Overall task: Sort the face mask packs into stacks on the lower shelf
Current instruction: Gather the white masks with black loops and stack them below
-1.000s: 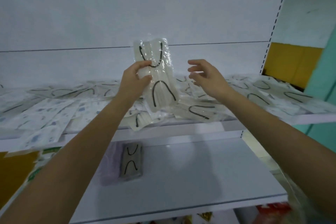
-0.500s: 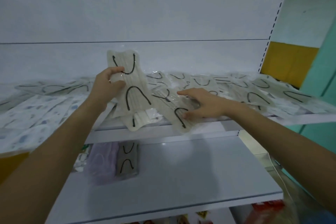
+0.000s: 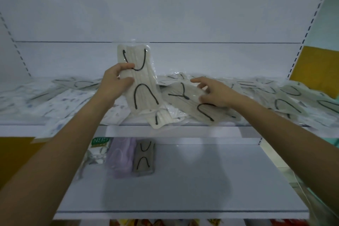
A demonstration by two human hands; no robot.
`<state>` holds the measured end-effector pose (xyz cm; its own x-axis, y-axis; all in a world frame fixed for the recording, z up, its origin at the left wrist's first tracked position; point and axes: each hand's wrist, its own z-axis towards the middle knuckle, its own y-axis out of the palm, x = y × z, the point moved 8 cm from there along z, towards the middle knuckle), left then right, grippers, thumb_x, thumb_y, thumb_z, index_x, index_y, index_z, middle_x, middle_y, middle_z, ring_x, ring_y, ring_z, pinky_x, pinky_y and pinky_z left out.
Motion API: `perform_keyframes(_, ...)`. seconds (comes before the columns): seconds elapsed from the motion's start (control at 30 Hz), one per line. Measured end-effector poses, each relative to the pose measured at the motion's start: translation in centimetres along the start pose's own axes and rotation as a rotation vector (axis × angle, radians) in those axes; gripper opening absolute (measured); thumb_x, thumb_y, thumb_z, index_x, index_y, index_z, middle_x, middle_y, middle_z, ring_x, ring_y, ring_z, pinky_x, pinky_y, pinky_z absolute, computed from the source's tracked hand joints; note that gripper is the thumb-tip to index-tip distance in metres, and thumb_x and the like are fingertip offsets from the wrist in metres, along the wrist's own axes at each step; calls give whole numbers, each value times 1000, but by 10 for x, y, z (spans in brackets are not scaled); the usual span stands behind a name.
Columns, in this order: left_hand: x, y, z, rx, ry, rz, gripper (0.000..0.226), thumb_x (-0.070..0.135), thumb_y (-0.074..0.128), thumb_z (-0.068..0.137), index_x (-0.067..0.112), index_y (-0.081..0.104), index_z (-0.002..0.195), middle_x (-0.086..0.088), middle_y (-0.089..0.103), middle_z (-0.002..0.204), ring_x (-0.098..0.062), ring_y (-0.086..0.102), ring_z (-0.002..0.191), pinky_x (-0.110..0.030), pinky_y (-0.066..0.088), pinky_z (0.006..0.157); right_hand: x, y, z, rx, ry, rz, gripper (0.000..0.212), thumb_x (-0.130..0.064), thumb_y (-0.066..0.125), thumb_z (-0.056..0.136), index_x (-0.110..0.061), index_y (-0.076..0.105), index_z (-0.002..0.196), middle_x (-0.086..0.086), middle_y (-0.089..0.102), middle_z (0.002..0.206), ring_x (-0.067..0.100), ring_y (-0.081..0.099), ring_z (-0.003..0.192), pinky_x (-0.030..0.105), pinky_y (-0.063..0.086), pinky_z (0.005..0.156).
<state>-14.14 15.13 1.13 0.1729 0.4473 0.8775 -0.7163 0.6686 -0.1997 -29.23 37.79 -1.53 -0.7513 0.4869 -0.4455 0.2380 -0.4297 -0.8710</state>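
Cream mask pack (image 3: 145,86), black loops, mid-frame: left hand (image 3: 115,80) fingers curled round it. Right hand (image 3: 216,93) came down, now pinches second cream pack (image 3: 183,95). Two to stack.

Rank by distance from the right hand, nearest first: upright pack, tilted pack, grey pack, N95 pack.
1. Tilted pack, gripped by the right hand.
2. Upright pack, in the left hand.
3. Grey pack, lower shelf.
4. N95 pack, lower shelf, farthest left.
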Motion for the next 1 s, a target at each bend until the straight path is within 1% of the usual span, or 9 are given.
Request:
perform_keyframes(0.1, 3, -4, -2, 30, 6, 0, 39, -4, 55, 86, 19, 56, 118, -1, 54, 121, -12, 56, 93, -14, 49, 72, -5, -21, -4, 170, -84, 164, 49, -3, 57, 86, -35, 51, 123, -4, 51, 118, 6, 51, 83, 18, 38, 72)
perform_keyframes(0.2, 8, -3, -7, 48, 49, -27, 47, -5, 54, 87, 19, 49, 127, 4, 51, 117, 1, 55, 85, -7, 49, 65, -2, -49, -16, 354, -105, 516, 45, 1, 57, 87, -41, 59, 102, -7, 58, 101, 10, 56, 78, 25, 48, 76)
perform_keyframes(0.27, 17, 5, -11, 23, 86, -57, 48, -4, 53, 88, 20, 46, 129, 8, 51, 116, 4, 56, 86, -7, 49, 67, -5, -61, -23, 422, -121, 682, 41, -1, 59, 87, -39, 61, 100, -6, 57, 95, 7, 56, 72, 20, 49, 73)
perform_keyframes(0.47, 49, 64, -23, -115, 138, -244, 31, 21, 57, 93, 25, 50, 123, 7, 54, 125, -5, 55, 112, -24, 46, 97, -28, -38, -23, 455, -94, 768, 31, -8, 66, 84, -37, 60, 95, -8, 49, 88, 7, 52, 73, 21, 46, 70)
perform_keyframes(0.53, 58, 81, -27, -163, 176, -247, 40, 13, 62, 89, 24, 47, 124, 9, 54, 121, -4, 58, 107, -27, 51, 92, -30, -28, -25, 444, -64, 757, 28, -14, 67, 84, -38, 60, 96, -7, 53, 94, 14, 57, 85, 29, 50, 80)
perform_keyframes(0.63, 58, 91, -24, -183, 231, -175, 51, 1, 62, 86, 21, 44, 129, 7, 48, 129, -7, 52, 115, -35, 48, 98, -16, -37, -31, 437, -47, 777, 23, -14, 64, 88, -28, 59, 106, -5, 50, 96, 14, 58, 82, 30, 52, 83)
perform_keyframes(0.77, 49, 88, -16, -172, 265, -120, 54, 6, 61, 82, 29, 43, 128, 11, 44, 135, -14, 40, 131, -46, 41, 105, 45, -73, -46, 482, 98, 452, 28, -15, 58, 92, -20, 55, 119, 3, 55, 106, 25, 59, 97, 34, 47, 82)
perform_keyframes(0.87, 43, 90, -15, -139, 255, -143, 58, -2, 54, 85, 34, 43, 128, 9, 43, 139, -14, 41, 130, -42, 43, 103, 95, -71, -54, 275, 287, 113, 41, -26, 58, 92, -17, 49, 131, 8, 54, 128, 24, 53, 115, 27, 39, 85)
perform_keyframes(1.0, 41, 97, -14, -63, 269, -82, 44, -4, 46, 90, 14, 49, 131, 8, 49, 130, -7, 45, 123, -35, 40, 106, 110, -46, -61, 17, 270, -81, 62, -36, 63, 87, -22, 37, 142, 1, 48, 139, 19, 45, 127, 28, 32, 101)
